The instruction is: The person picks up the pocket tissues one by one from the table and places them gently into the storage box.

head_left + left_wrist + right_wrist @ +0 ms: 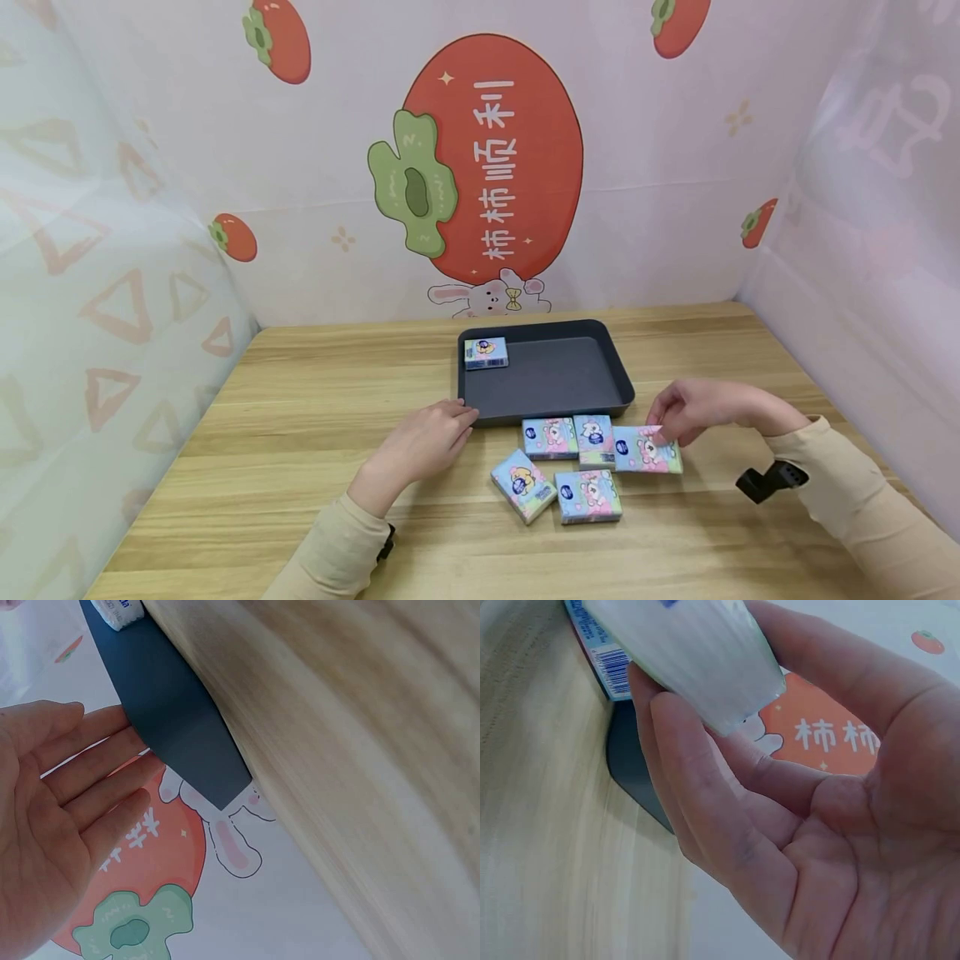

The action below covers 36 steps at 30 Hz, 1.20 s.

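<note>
My right hand [693,410] pinches a small tissue pack [647,451] between thumb and fingers, just right of the other packs. In the right wrist view the white side of this tissue pack [705,664] shows between thumb and fingertips. My left hand [431,440] touches the near left corner of a dark grey tray [543,418] with extended fingertips. The left wrist view shows those straight fingers [105,769] against the tray's outer wall [176,712]. One tissue pack [486,353] sits inside the tray, in its far left corner.
Several more packs lie on the wooden table in front of the tray: a blue-pink one [550,438], an upright-turned one [593,440], a slanted one [523,486] and a near one [588,497]. A printed cloth wall [322,150] stands behind the table.
</note>
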{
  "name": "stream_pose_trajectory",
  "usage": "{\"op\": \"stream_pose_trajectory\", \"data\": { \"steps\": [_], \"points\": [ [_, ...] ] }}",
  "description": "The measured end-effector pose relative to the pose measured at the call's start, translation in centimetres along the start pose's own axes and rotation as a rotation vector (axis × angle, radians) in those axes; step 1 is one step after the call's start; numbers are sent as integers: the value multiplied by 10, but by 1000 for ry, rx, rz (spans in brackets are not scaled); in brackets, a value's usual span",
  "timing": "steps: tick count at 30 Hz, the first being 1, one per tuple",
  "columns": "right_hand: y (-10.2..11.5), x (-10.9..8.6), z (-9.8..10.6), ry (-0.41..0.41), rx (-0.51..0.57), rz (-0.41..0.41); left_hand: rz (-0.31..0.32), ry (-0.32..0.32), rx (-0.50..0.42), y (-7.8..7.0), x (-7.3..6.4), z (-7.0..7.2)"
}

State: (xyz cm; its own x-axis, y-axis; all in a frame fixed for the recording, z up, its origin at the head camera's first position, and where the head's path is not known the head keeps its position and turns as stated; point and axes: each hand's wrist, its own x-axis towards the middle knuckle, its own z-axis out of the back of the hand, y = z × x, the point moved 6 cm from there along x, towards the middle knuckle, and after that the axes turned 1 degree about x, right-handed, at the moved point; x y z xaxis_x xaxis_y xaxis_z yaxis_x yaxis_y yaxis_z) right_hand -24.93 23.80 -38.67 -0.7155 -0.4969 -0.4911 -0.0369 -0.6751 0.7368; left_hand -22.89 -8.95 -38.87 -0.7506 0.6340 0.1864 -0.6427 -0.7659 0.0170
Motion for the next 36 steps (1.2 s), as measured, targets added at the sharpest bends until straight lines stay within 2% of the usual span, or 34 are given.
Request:
{"op": "stream_pose_trajectory", "data": {
  "steps": [18, 36],
  "points": [
    [17, 10, 18, -65, -21, 4, -5, 2, -4, 0, 0, -2],
    [33, 33, 38, -79, -48, -3, -10, -12, 2, 1, 0, -1]
  ]
}}
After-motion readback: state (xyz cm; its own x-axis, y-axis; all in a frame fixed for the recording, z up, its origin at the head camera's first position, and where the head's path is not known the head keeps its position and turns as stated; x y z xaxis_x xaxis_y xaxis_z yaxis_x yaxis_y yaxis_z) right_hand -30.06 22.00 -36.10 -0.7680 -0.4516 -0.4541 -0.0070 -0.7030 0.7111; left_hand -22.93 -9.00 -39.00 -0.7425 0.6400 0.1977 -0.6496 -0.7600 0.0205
